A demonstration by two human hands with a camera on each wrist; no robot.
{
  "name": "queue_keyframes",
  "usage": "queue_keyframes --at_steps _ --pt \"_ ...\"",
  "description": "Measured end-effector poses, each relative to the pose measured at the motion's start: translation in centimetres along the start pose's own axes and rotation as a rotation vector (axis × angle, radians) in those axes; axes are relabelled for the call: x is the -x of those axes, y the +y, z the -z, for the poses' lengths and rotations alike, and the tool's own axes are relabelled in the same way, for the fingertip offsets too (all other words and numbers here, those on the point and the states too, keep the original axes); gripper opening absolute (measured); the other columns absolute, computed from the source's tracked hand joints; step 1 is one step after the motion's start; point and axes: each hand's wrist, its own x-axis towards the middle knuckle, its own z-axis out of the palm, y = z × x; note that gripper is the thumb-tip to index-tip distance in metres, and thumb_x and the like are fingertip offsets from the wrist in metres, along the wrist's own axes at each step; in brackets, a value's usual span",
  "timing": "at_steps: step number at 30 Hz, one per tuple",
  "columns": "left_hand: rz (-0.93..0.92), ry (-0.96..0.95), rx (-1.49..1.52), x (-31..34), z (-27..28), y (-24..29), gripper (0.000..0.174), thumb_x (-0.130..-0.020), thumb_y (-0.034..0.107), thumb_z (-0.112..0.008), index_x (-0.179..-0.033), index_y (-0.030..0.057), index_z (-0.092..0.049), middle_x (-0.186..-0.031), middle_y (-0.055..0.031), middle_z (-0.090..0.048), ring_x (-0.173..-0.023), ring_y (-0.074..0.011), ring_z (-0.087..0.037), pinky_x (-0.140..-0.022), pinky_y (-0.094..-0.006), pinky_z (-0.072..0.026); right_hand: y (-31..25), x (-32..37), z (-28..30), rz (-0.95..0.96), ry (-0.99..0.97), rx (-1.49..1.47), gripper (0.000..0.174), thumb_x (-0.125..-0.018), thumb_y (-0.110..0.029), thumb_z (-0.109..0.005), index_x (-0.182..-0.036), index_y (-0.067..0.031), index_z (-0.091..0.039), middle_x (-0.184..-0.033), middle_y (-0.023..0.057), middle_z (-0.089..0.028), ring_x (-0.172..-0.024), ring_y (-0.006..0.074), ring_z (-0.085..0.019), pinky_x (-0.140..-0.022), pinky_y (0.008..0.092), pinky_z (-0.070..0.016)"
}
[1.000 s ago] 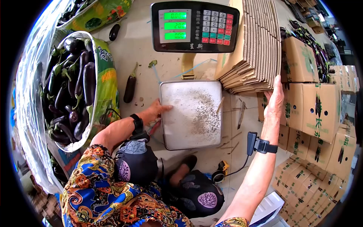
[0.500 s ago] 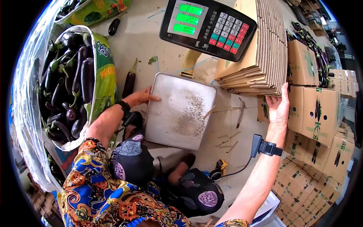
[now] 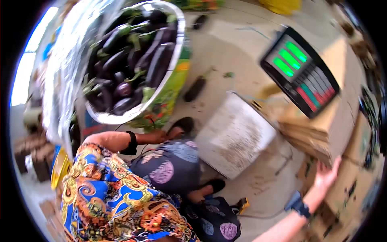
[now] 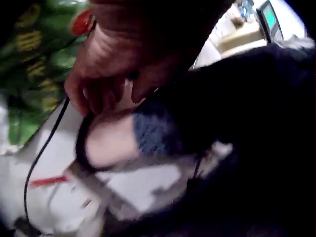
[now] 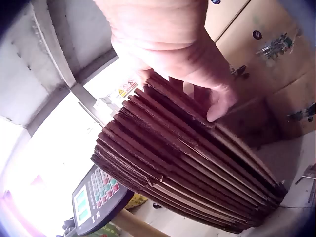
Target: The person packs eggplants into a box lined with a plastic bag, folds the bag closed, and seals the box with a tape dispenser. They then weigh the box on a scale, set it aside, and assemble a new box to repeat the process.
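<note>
My right hand [image 3: 326, 175] grips the near end of a thick standing stack of flattened cardboard boxes [image 5: 197, 170]. In the right wrist view its thumb lies along one outer face, while its other fingers are hidden behind the sheets. Left of the stack, a platform scale's dirty metal pan [image 3: 225, 133] sits tilted in view, its lit display [image 3: 290, 58] beyond. My left hand [image 4: 116, 69] hangs low beside my left leg, over the dark shoe [image 3: 183, 124]. Its fingers are loosely curled with nothing visible in them, and the head view blurs it.
A bag of eggplants with a white rim [image 3: 181, 30] stands at the left, beside clear plastic sheeting [image 3: 66, 80]. One loose eggplant [image 3: 195, 89] lies on the floor. Printed cartons [image 5: 276, 54] stand along the right. A thin cable [image 4: 42, 153] hangs near my left hand.
My left hand has left the scale pan's edge and come back to my leg. The head view has turned, swinging the scale and stack rightward. My right hand stays at the stack's end.
</note>
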Motion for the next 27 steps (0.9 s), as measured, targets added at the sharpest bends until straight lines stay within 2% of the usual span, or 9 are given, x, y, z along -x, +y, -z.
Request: queue_keyframes --at_steps 2,5,6,7,13,14,17,23,27 --pt "0.087 -0.069 0.045 5.1 -2.2 -0.7 0.034 -0.088 0.028 -0.061 -0.106 -0.0007 -0.065 -0.097 -0.0221 -0.07 -0.078 -0.0322 -0.067 -0.064 -0.0427 -0.0511 -0.2 -0.1 0.0 0.034 0.002 0.002 0.085 -0.083 -0.047 -0.076 -0.151 -0.0122 -0.037 -0.157 0.0114 -0.028 -0.142 0.031 -0.027 -0.115 0.0455 -0.0276" --pt "0.16 -0.125 0.124 9.5 -5.1 -0.1 0.033 -0.087 0.027 -0.061 -0.104 -0.0003 -0.065 -0.096 -0.0223 -0.07 -0.078 -0.0333 -0.067 -0.065 -0.0435 -0.0511 -0.1 0.6 -0.8 0.151 0.014 0.165 0.073 -0.088 -0.05 -0.069 -0.147 -0.0167 -0.043 -0.142 0.0107 -0.045 -0.12 0.0249 -0.046 -0.095 0.0364 -0.0427" --pt "0.172 -0.128 0.147 10.3 -5.6 0.3 0.032 -0.087 0.027 -0.061 -0.103 -0.0002 -0.065 -0.095 -0.0223 -0.07 -0.079 -0.0336 -0.067 -0.065 -0.0438 -0.0511 -0.2 1.0 -1.5 0.157 0.048 0.151 0.072 -0.091 -0.049 -0.066 -0.148 -0.0142 -0.04 -0.145 0.0109 -0.043 -0.123 0.0249 -0.046 -0.098 0.0363 -0.0422" --pt "0.186 -0.129 0.169 10.8 -6.0 0.8 0.032 -0.086 0.027 -0.061 -0.102 -0.0001 -0.066 -0.095 -0.0223 -0.07 -0.079 -0.034 -0.067 -0.065 -0.0441 -0.0511 0.1 0.8 -1.9 0.156 0.087 0.141 0.071 -0.094 -0.047 -0.063 -0.15 -0.0116 -0.037 -0.148 0.011 -0.041 -0.127 0.025 -0.046 -0.1 0.0361 -0.0417" --pt "0.166 -0.115 0.235 10.6 -6.9 3.3 0.029 -0.085 0.026 -0.062 -0.098 0.0006 -0.066 -0.093 -0.0226 -0.069 -0.079 -0.0362 -0.066 -0.065 -0.0457 -0.051 -0.6 1.7 -2.6 0.139 -0.081 0.282 0.07 -0.091 -0.051 -0.065 -0.146 -0.013 -0.043 -0.142 0.0058 -0.046 -0.121 0.0204 -0.048 -0.094 0.0343 -0.0421" --pt "0.16 -0.104 0.243 10.4 -7.0 3.6 0.028 -0.085 0.026 -0.062 -0.097 0.0007 -0.067 -0.092 -0.0227 -0.069 -0.079 -0.0366 -0.066 -0.065 -0.0459 -0.051 -0.8 2.2 -3.0 0.162 -0.008 0.283 0.068 -0.093 -0.05 -0.063 -0.146 -0.0119 -0.042 -0.143 0.0056 -0.046 -0.121 0.0203 -0.049 -0.093 0.0335 -0.0425" --pt "0.128 -0.091 0.264 9.4 -6.8 4.6 0.027 -0.084 0.025 -0.062 -0.095 0.001 -0.067 -0.091 -0.0228 -0.069 -0.08 -0.0377 -0.066 -0.065 -0.0468 -0.051 -1.5 1.4 -1.3 0.095 -0.069 0.269 0.062 -0.097 -0.046 -0.058 -0.146 -0.0116 -0.041 -0.136 0.0093 -0.052 -0.11 0.0222 -0.056 -0.086 0.0302 -0.0487" --pt "0.026 0.014 0.301 8.1 -7.5 6.0 0.024 -0.082 0.024 -0.063 -0.091 0.0017 -0.068 -0.089 -0.0231 -0.069 -0.08 -0.0399 -0.066 -0.066 -0.0484 -0.0509 -1.0 2.6 -2.2 0.089 -0.13 0.23 0.068 -0.095 -0.052 -0.059 -0.145 -0.0094 -0.042 -0.134 0.0103 -0.053 -0.108 0.0211 -0.056 -0.083 0.0294 -0.0488" --pt "-0.08 0.149 0.319 7.9 -9.2 6.3 0.022 -0.081 0.023 -0.063 -0.088 0.0021 -0.069 -0.088 -0.0233 -0.068 -0.081 -0.0413 -0.066 -0.066 -0.0494 -0.0509 -0.9 1.1 -0.2 0.045 -0.121 0.169 0.078 -0.089 -0.058 -0.065 -0.147 -0.0106 -0.041 -0.138 0.0109 -0.048 -0.12 0.0235 -0.047 -0.096 0.0334 -0.0398"
